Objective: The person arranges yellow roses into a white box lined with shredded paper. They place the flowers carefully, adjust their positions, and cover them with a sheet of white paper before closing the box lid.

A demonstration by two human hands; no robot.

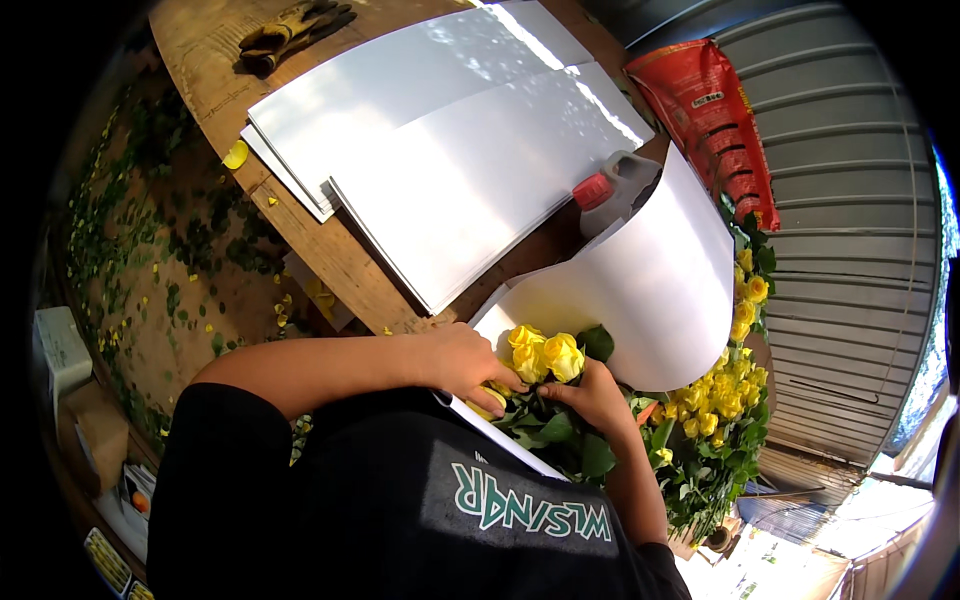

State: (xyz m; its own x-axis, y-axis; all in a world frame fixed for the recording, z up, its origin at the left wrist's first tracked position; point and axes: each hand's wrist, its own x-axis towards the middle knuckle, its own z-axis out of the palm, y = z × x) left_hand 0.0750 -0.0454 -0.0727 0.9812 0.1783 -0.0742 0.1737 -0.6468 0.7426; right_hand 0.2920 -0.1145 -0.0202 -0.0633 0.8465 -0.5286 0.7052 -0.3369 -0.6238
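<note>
A small bunch of yellow roses (544,355) with green leaves lies close against my body, on the near part of a white sheet (650,285). My left hand (468,365) comes in from the left, its fingers curled at the rose heads, with one yellow bloom partly under them. From the right, my right hand (600,398) grips the roses just below the blooms, thumb pointing inward. The stems are mostly hidden by leaves and my hands. Beyond the roses, the sheet's far end curls up into a tall arch.
Stacked white sheets (470,140) cover much of the wooden table (290,215). Work gloves (290,38) lie at the far left. A grey jug (628,180) with a red cap stands behind the curled sheet, near a red bag (705,125). More yellow roses (725,395) are heaped right. Leaves litter the floor.
</note>
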